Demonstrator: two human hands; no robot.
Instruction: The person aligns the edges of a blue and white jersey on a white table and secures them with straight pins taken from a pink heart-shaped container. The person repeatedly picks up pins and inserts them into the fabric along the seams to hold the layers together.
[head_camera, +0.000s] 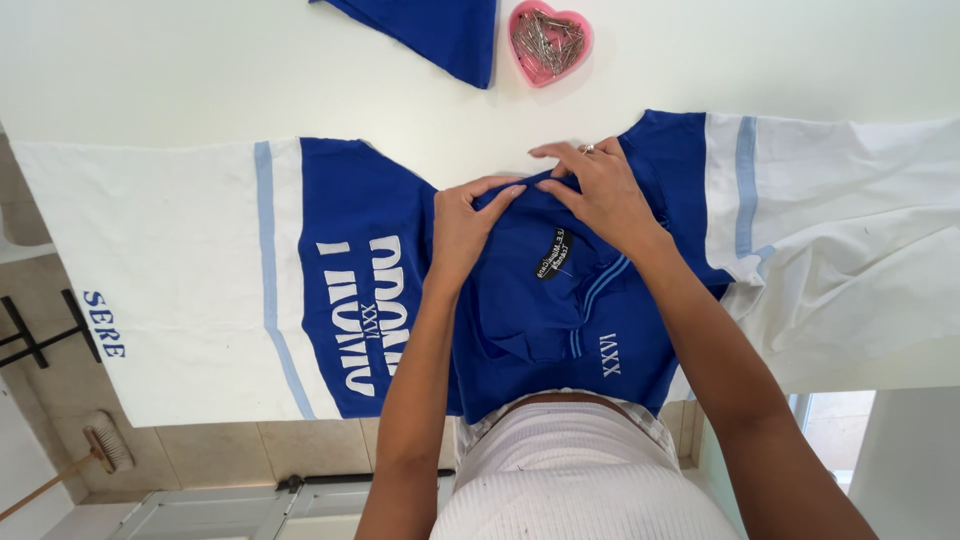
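Both hands pinch the blue-and-white shirt (560, 300) on the worktop (180, 70) — left hand (465, 225) and right hand (605, 190) each closed on the neckline fold; soft, light, limp cloth — probably best held at its edges.

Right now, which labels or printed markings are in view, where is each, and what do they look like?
Small black woven neck label: rectangular, white lettering, just below the right hand.
White block lettering: blue shirt panel, beside the left hand.
Blue lettering: white sleeve, far left.
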